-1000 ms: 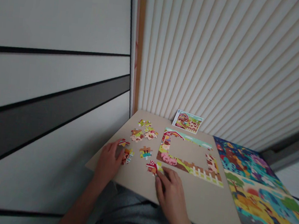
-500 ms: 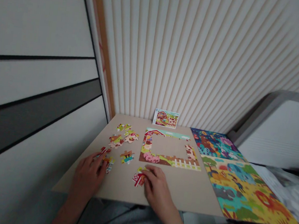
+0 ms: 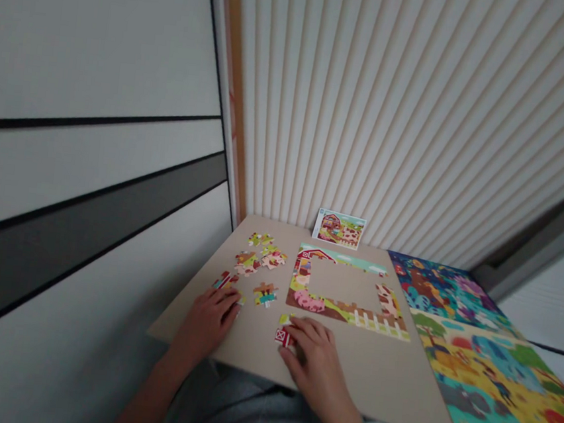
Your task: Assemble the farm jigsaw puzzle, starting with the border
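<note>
My right hand (image 3: 315, 356) is over the table near its front edge, thumb and fingers closed around a red barn puzzle piece (image 3: 280, 336) with a white-crossed window. A yellow-green bit shows above the fingertips. To the left, my left hand (image 3: 207, 321) rests low with curled fingers over another puzzle piece (image 3: 240, 302), mostly hidden beneath them. Just beyond those fingers lies a red-and-white piece (image 3: 225, 279). Between the hands sits a brown-and-teal piece (image 3: 266, 294). Farther back is the farm puzzle's border (image 3: 332, 311), joined as a frame around an open middle.
Several loose pieces (image 3: 260, 260) lie at the back left of the table (image 3: 357, 362). A farm picture card (image 3: 340, 229) leans against the pleated curtain (image 3: 318, 95). Two colourful animal pictures, one dark blue (image 3: 435, 279) and one yellow (image 3: 489, 384), lie at the right.
The view has swung left, so things appear farther right. My left fingers now cover most of the piece that showed beside them. The right hand stays at the red barn piece.
</note>
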{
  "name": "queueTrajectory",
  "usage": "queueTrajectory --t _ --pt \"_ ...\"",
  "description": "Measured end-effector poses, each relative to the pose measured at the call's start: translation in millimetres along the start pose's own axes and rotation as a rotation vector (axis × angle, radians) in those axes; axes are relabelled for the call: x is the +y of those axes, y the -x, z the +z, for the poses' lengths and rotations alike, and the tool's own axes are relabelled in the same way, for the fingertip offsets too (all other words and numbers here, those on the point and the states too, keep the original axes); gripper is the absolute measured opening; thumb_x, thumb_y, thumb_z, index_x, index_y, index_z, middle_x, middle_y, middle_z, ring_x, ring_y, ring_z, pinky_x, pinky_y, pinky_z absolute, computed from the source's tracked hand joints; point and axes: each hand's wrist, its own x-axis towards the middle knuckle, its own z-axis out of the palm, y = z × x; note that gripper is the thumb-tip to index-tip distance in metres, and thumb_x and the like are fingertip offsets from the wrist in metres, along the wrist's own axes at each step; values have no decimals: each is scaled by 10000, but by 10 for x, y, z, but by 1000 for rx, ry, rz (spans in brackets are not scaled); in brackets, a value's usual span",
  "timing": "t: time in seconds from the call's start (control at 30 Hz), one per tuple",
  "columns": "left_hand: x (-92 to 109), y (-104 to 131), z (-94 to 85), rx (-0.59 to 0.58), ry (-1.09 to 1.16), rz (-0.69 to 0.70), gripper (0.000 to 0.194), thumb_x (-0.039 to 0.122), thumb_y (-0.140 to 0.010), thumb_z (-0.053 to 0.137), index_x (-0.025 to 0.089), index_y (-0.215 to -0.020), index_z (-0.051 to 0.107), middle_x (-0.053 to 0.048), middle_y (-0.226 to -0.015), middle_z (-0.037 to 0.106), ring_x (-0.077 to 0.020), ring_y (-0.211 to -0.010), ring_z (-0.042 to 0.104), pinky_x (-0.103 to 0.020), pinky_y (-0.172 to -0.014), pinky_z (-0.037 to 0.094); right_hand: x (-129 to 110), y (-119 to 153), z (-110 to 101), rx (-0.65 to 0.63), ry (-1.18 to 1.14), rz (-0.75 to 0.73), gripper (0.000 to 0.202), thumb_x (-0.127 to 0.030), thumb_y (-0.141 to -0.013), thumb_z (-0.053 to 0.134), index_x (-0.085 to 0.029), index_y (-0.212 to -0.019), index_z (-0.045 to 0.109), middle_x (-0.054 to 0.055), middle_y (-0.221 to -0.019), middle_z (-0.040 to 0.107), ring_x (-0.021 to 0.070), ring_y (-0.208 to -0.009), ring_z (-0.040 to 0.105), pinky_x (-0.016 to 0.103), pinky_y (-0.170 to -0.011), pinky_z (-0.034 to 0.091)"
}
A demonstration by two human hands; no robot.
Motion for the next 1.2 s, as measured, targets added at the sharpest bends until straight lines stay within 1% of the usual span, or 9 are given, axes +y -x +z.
queueTrajectory --t 0.07,0.17,0.33,0.47,0.63,0.77,0.9,1.0,1.2 --pt "28 -15 -42 -12 19 11 296 345 -962 499 280 -1153 715 -66 -1229 683 -282 -1146 605 -486 -1052 441 -11 3 -3 -20 1 -30 295 -258 -933 620 -313 -1217 683 45 -1332 650 271 -1230 550 475 -1029 423" --pt "63 -119 -120 -49 20 46 266 359 -948 536 286 -1120 726 -71 -1254 670 -299 -1206 571 -501 -1066 418 -30 8 -17 -40 3 -55 359 -167 -938 554 -325 -1239 668 22 -1341 646 257 -1260 529 479 -1048 413" --pt "43 -586 -142 -104 28 111 343 379 -961 521 244 -1247 654 -109 -1278 646 -283 -1207 552 -461 -1074 392 -38 10 -21 -38 6 -62 424 -97 -903 518 -312 -1236 669 25 -1352 638 254 -1281 522 492 -1059 413" --pt "-119 -1029 16 -141 24 4 398 356 -920 552 192 -1277 617 -167 -1337 595 -307 -1277 506 -459 -1094 358 -44 13 -17 -46 2 -57 435 -81 -889 508 -302 -1227 671 29 -1347 639 260 -1285 520 499 -1063 416" --pt "-411 -1373 124 -248 64 -1 551 458 -780 688 157 -1240 648 -196 -1334 603 -346 -1261 533 -427 -1071 387 -52 7 -28 -32 -4 -74 465 -84 -892 500 -312 -1266 657 42 -1331 648 264 -1268 539 501 -1050 429" --pt "-573 -1451 66 -304 121 0 602 488 -726 717 177 -1238 659 -169 -1339 610 -335 -1257 546 -394 -1075 390 -42 7 -24 -32 0 -75 460 -82 -893 500 -308 -1261 657 40 -1328 649 264 -1273 532 500 -1052 428" --pt "-644 -1448 5 -312 175 -26 593 472 -660 753 205 -1184 674 -125 -1298 645 -329 -1221 564 -391 -1049 411 -29 20 -14 -39 11 -77 448 -90 -895 507 -310 -1254 658 36 -1331 645 265 -1270 532 506 -1050 427" --pt "-669 -1452 -9 -300 209 -53 551 455 -630 763 216 -1121 683 -83 -1186 695 -306 -1110 615 -374 -971 462 -29 24 -13 -38 12 -71 443 -93 -898 511 -315 -1252 659 29 -1333 644 261 -1267 534 504 -1058 424" --pt "-682 -1456 -3 -271 259 -88 449 413 -686 712 196 -1078 700 -57 -944 726 -234 -806 668 -316 -741 520 -31 15 -11 -9 9 -91 428 -106 -902 516 -317 -1241 670 38 -1317 656 268 -1259 546 504 -1051 432"
